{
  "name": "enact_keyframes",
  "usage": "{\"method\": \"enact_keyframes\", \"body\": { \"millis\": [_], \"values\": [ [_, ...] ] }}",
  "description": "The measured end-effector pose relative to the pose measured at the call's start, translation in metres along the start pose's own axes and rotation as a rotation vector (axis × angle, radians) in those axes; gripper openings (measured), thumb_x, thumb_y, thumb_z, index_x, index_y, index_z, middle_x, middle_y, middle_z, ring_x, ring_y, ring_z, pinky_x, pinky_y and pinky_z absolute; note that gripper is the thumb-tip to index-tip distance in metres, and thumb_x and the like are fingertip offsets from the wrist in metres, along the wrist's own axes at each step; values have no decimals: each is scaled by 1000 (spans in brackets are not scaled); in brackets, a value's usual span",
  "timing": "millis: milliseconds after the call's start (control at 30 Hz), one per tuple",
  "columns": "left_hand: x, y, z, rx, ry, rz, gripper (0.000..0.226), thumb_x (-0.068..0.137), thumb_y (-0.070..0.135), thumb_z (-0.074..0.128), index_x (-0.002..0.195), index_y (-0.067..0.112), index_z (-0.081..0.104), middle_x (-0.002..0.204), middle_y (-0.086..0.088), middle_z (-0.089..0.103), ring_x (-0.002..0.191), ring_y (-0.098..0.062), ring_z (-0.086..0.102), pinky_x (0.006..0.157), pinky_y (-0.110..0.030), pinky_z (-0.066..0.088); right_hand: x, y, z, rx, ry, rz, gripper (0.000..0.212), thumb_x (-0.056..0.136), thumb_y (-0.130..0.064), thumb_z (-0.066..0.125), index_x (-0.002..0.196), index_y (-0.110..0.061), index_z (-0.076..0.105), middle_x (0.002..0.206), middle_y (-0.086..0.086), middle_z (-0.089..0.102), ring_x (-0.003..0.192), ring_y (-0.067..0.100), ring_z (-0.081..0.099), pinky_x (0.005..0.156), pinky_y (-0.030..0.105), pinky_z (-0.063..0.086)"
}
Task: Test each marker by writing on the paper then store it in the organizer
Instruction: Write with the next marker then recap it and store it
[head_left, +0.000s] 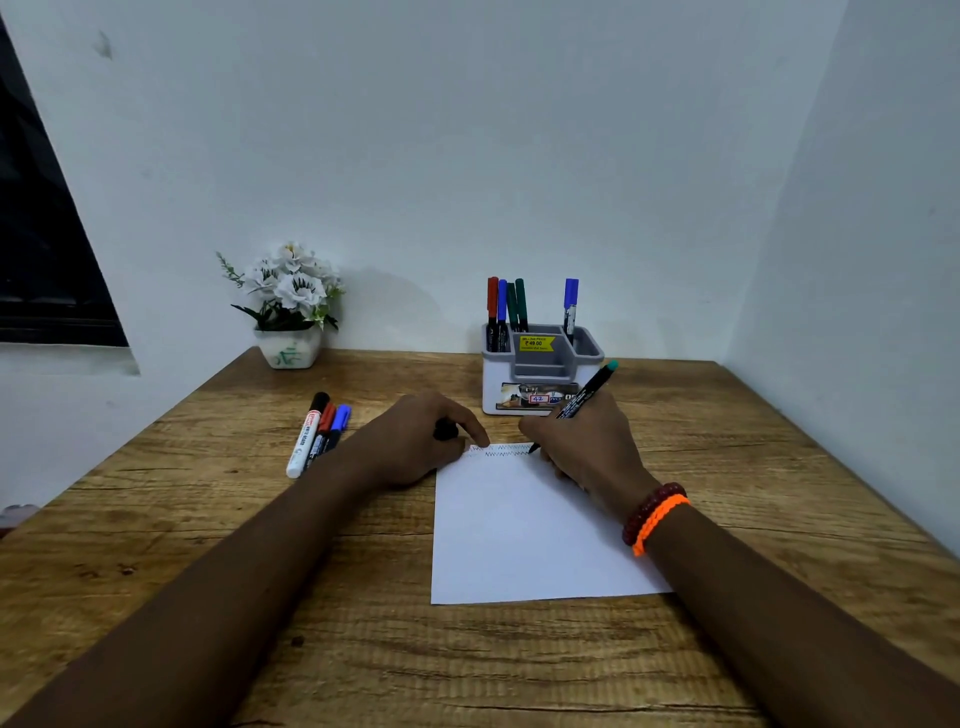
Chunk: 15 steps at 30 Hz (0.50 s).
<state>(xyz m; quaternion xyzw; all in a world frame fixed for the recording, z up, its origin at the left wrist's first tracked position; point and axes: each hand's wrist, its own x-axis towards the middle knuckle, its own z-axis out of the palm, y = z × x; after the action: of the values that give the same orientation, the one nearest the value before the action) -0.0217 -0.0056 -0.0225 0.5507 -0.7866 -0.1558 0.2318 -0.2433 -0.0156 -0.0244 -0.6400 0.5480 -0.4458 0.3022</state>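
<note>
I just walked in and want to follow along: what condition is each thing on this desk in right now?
Marker in hand: uncapped, tip on the paper.
Right hand: grips that marker, writing.
Left hand: holds a black cap, one fingertip pressing the paper.
Paper: flat, zigzag line along its top edge.
Organizer: upright, five capped markers standing inside.
Loose markers: three, capped, lying beside the paper.
Flower pot: upright.
</note>
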Motion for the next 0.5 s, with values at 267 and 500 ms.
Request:
{"method": "enact_keyframes", "body": {
  "millis": [267,500],
  "values": [
    [0,2,0,3,6,-4,29,97,12,65,112,34,79,110,8,70,94,-5,63,73,-13,46,0,-1,-1,-1,16,-7,19,82,-15,78,72,-24,65,53,-10,65,35,0,54,37,15,39],
    [-1,4,-1,21,14,4,29,97,12,66,111,34,79,107,9,70,94,-6,63,75,-16,48,2,0,-1,-7,35,9,20,80,-16,78,68,-24,64,51,-10,65,37,1,54,42,19,41]
  ]
}}
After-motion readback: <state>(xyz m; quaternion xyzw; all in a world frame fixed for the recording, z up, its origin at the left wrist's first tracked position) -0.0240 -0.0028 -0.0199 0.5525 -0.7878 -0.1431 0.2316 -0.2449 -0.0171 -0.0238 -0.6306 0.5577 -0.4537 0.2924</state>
